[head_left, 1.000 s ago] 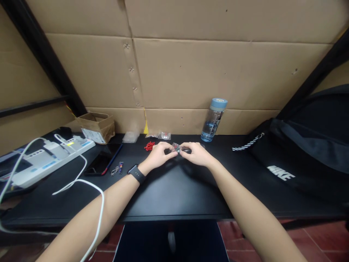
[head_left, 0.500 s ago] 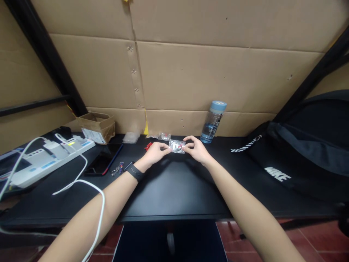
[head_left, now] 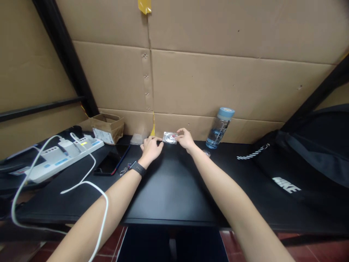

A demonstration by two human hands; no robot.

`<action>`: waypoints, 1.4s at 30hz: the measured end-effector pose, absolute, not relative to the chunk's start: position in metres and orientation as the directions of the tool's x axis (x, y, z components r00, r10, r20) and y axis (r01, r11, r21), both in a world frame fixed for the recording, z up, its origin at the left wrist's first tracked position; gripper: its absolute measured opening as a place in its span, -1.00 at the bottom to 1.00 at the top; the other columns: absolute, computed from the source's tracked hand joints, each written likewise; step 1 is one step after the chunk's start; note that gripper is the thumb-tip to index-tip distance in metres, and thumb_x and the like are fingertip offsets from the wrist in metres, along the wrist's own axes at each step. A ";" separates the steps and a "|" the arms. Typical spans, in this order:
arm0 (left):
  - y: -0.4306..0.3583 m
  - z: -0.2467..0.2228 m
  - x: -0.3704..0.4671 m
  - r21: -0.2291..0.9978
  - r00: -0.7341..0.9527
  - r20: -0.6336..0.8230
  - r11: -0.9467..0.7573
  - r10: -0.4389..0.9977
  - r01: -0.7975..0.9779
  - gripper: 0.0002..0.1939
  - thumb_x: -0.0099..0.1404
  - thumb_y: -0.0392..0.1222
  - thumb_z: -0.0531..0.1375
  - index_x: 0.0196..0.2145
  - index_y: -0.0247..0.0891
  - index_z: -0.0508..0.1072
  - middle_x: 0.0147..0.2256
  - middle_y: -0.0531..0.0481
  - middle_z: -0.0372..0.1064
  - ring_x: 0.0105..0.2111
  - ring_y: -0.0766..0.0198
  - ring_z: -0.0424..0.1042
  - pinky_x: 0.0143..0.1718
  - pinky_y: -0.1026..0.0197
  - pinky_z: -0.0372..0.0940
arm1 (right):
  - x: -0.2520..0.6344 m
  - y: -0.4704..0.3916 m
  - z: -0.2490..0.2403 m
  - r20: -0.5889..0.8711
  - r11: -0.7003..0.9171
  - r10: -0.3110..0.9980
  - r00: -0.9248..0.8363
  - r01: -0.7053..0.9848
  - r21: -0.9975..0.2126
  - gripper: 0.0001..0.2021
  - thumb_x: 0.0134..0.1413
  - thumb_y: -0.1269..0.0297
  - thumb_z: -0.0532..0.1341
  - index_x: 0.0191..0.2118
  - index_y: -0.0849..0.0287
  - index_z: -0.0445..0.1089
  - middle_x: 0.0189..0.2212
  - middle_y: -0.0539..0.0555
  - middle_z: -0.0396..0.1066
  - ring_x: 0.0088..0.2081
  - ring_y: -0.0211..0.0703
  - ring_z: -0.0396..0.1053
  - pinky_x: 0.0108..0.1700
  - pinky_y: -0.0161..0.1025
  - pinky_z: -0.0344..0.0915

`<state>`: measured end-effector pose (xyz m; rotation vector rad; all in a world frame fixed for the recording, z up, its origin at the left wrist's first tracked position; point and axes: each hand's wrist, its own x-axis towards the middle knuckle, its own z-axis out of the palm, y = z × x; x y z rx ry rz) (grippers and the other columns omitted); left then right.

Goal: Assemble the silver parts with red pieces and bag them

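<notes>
The left hand's (head_left: 151, 148) fingertips are hard to make out: the hand lies palm down at the back of the desk (head_left: 174, 196), and whether its grip is open or closed on something cannot be told. The right hand (head_left: 186, 139) pinches the right edge of a small clear packet (head_left: 170, 138) between thumb and fingers, in front of the cardboard wall (head_left: 218, 80); the contents, silvery with a bit of red, are too small to name. Half a second ago both hands held the packet; now the left hand has shifted to its left, and the red pieces seen beside that hand are out of sight. A second packet (head_left: 206, 153) now shows partly behind the right forearm, near the water bottle (head_left: 218, 131). The watch (head_left: 138, 168) and wrist partly cover a key ring (head_left: 124, 171), beside a dark phone (head_left: 112, 160). Clear sleeves (head_left: 137, 139) lie just beyond the left hand, near an open box (head_left: 107, 127). A white cable (head_left: 103, 214) crosses over the left forearm, and the black backpack (head_left: 305, 167) is cut off at the right.
</notes>
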<state>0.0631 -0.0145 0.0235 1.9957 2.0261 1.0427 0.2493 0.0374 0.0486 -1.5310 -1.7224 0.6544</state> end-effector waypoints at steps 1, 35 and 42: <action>-0.013 0.022 0.058 0.531 -0.160 0.381 -0.074 0.911 0.844 -0.72 0.34 -0.05 0.16 -0.06 -0.06 0.56 0.11 -0.16 0.40 0.14 -0.19 0.28 0.07 -0.26 0.21 | 0.239 0.046 0.051 0.182 0.149 0.983 -0.013 0.631 -0.761 -0.69 0.02 0.35 0.24 -0.07 0.07 0.28 -0.38 -0.04 0.52 -0.37 -0.20 0.45 -0.29 -0.29 0.33; -0.005 0.030 0.026 0.323 0.169 0.439 -0.331 0.882 0.887 -0.72 0.25 -0.35 0.11 -0.15 -0.15 0.53 -0.09 -0.09 0.52 -0.04 0.11 0.49 0.07 0.14 0.33 | 0.421 -0.014 0.041 0.126 0.400 0.915 -0.382 0.828 -0.393 -0.56 0.00 0.39 0.35 0.06 0.12 0.51 -0.03 0.13 0.57 -0.07 -0.02 0.53 0.05 -0.13 0.39; 0.003 0.048 -0.041 0.441 -0.032 0.577 -0.278 0.816 0.853 -0.59 0.20 -0.27 0.22 0.03 -0.22 0.42 -0.10 -0.09 0.54 -0.13 0.15 0.55 -0.01 0.17 0.39 | 0.425 -0.007 0.034 0.147 0.438 0.898 -0.414 0.814 -0.382 -0.64 0.07 0.40 0.30 0.03 0.13 0.52 -0.07 0.14 0.58 -0.12 -0.03 0.53 0.01 -0.15 0.40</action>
